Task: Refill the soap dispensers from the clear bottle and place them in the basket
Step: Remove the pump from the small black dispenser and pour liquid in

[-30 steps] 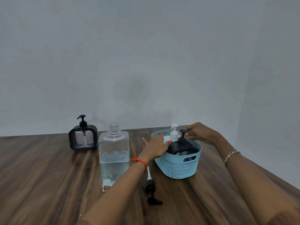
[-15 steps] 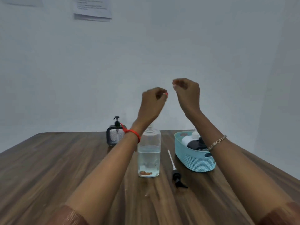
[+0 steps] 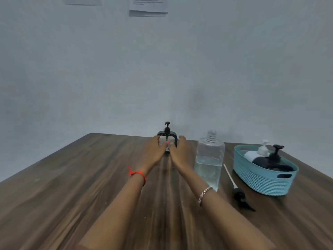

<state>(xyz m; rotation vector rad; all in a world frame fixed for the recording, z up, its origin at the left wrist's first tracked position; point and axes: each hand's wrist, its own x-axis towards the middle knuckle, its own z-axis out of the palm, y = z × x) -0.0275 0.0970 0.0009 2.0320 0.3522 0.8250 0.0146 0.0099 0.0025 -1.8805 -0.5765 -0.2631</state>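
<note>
Dispenser [image 3: 167, 137] at tabletop [image 3: 72, 186] rear: left hand [image 3: 156, 150] & right hand [image 3: 180, 150] spread, cupping it; next, lift & unscrew pump

Nothing readable: the sheet of paper [image 3: 148, 6] on the wall seems printed, too blurred.

I see both hands far out on the table [image 3: 72, 186], the left hand [image 3: 155, 152] and right hand [image 3: 180, 152] flanking the square dispenser [image 3: 167, 136]. Right of them stands the bottle [image 3: 210, 159], then the loose pump [image 3: 237, 192], then the basket [image 3: 259, 179] holding two dispensers [image 3: 270, 159].
</note>
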